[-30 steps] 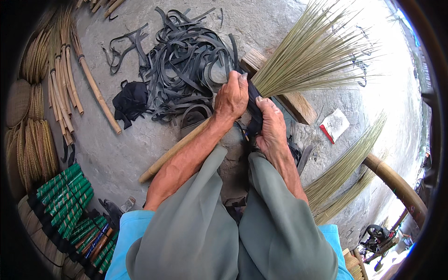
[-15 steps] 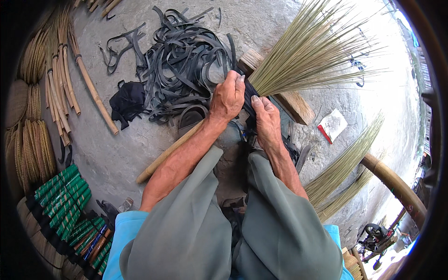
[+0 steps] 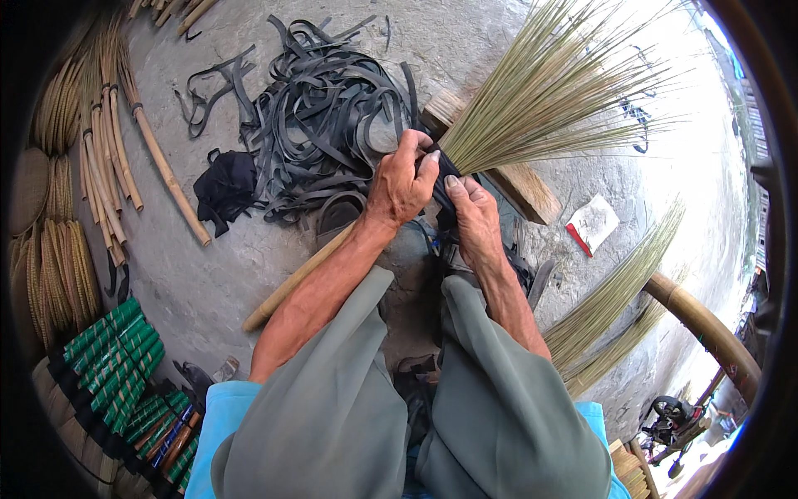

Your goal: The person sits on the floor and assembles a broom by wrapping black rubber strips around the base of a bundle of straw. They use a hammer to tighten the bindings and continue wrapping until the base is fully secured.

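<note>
rough grey concrete (image 3: 208,287) spreads around the person's knees (image 3: 372,293), and from where i stand the straw bundle (image 3: 532,108) fans out beyond the hands, crossing over a wooden block (image 3: 528,191). a black strip (image 3: 444,169) wraps its neck. the left hand (image 3: 403,183) has its fingers curled and thumb pressed in against the strip; the right hand (image 3: 475,212) is closed on the wrapped neck just beside it, thumb on top. both look firm to me, though what the hidden fingertips hold i cannot tell. my worry is slack: if the left thumb eased, the strip could loosen and the straws slide or splay. pulled too hard, i suppose, it might tear or crush thin stalks. were the right hand to slip, the wide head could twist. the pile of black strips (image 3: 324,116) lies just past the left hand, so a stray end could snag. a bamboo pole (image 3: 299,279) runs under the left forearm (image 3: 320,298); if it joins the bundle, which i can't make out, a knock there could turn everything.
</note>
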`<state>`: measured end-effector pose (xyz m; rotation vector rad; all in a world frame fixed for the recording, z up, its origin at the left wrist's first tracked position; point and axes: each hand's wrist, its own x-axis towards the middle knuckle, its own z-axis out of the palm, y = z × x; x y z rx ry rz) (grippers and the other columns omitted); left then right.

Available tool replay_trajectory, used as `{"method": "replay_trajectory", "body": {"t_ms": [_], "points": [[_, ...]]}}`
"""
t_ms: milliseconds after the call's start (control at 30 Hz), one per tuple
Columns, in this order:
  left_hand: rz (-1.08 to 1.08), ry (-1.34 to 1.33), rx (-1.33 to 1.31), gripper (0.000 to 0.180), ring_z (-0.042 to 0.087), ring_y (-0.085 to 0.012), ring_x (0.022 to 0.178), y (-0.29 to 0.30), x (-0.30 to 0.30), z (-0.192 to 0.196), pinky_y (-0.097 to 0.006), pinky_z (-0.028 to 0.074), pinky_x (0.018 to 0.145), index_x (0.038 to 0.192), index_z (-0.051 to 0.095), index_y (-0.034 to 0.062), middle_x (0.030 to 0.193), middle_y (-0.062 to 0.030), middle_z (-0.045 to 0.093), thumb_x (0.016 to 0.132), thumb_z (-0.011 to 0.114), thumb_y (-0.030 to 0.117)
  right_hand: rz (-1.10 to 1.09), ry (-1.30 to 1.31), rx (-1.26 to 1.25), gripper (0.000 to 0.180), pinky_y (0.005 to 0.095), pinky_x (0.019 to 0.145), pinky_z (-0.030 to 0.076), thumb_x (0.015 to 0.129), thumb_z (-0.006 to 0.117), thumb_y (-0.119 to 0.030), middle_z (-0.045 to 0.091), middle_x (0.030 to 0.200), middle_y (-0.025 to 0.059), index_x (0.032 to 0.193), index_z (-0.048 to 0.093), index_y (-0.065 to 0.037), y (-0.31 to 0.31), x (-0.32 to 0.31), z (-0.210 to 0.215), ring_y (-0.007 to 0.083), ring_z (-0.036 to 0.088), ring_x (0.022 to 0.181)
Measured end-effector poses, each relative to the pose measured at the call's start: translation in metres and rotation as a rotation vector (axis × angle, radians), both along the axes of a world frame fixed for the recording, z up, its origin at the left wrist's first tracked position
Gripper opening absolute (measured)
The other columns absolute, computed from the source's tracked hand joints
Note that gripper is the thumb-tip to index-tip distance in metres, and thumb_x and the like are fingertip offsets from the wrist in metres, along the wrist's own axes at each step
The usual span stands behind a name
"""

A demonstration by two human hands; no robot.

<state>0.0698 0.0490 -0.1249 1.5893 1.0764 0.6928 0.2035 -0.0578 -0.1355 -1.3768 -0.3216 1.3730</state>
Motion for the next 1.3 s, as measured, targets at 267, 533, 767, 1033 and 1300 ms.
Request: {"method": "replay_trajectory", "body": {"t_ms": [267, 533, 767, 1033, 1300], "points": [[-0.043, 0.008, 0.058, 0.052, 0.080, -0.0404, 0.097, -0.005, -0.003, 0.002, -0.048, 0.062, 0.089, 0.132, 0.058, -0.0001, 0.103, -0.0263, 0.077, 0.096, 0.084, 0.028, 0.035, 0.009, 0.087, 0.032, 0.0263, 0.065, 0.040, 0.117, 0.066, -0.031, 0.060, 0.087, -0.0082, 0.101, 0.071, -0.004, 0.001, 0.005, 0.002, 0.0030, 0.047, 0.077], [-0.034, 0.009, 0.010, 0.046, 0.075, -0.0236, 0.101, -0.007, -0.001, -0.003, -0.039, 0.060, 0.091, 0.132, 0.061, 0.0005, 0.111, -0.0156, 0.076, 0.098, 0.084, 0.021, 0.319, -0.852, -0.029, 0.029, 0.0450, 0.079, 0.055, 0.112, 0.067, -0.026, 0.068, 0.087, 0.0218, 0.104, 0.068, 0.001, -0.050, 0.050, 0.029, 0.0350, 0.067, 0.080], [0.010, -0.004, -0.027, 0.052, 0.077, -0.0268, 0.097, -0.010, 0.010, 0.000, -0.040, 0.062, 0.087, 0.134, 0.057, 0.0010, 0.106, -0.0199, 0.076, 0.095, 0.087, 0.022, -0.276, -1.142, -0.327, 0.019, 0.0421, 0.084, 0.057, 0.110, 0.069, -0.018, 0.076, 0.100, 0.0169, 0.115, 0.075, -0.001, -0.144, 0.185, -0.001, 0.0285, 0.073, 0.091], [-0.050, 0.107, 0.132, 0.053, 0.077, -0.0369, 0.092, -0.012, 0.035, 0.000, -0.047, 0.061, 0.083, 0.134, 0.054, 0.0063, 0.104, -0.0200, 0.072, 0.095, 0.085, 0.025, -0.202, -1.423, -0.379, 0.017, 0.0433, 0.090, 0.057, 0.101, 0.077, -0.013, 0.072, 0.105, 0.0166, 0.114, 0.079, -0.003, -0.182, 0.253, -0.064, 0.0320, 0.073, 0.099], [-0.044, 0.117, 0.142, 0.053, 0.076, -0.0366, 0.094, -0.013, 0.036, 0.000, -0.047, 0.061, 0.086, 0.134, 0.055, 0.0059, 0.105, -0.0198, 0.073, 0.095, 0.084, 0.025, -0.221, -1.435, -0.371, 0.015, 0.0468, 0.088, 0.056, 0.097, 0.078, -0.014, 0.070, 0.103, 0.0178, 0.109, 0.080, -0.005, -0.153, 0.242, -0.075, 0.0364, 0.071, 0.097]]}}
